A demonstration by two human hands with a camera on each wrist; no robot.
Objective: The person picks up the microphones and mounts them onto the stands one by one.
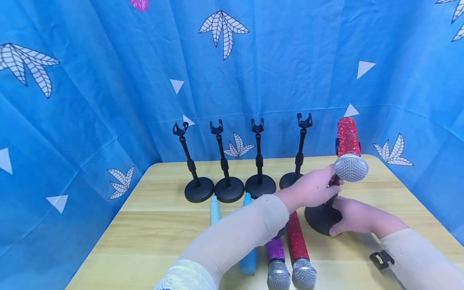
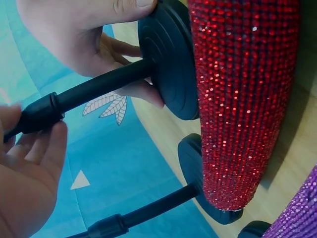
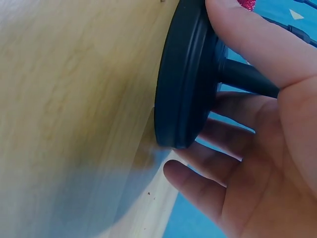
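Microphone stand (image 1: pixel 330 202), its long axis rising, with the left hand (image 1: pixel 316 187) gripping the pole (image 2: pixel 105 88) above the right hand (image 1: pixel 358 216), which holds the base (image 1: pixel 320 220).

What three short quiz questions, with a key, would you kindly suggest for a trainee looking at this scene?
1. What colour is the body of the microphone mounted on the rightmost stand? A) purple; B) red; C) light blue.
2. True or false: the left hand grips that stand's pole, while the right hand holds its base.
3. How many other stands in the row have empty holders?

Key: 1. B. 2. True. 3. Four.
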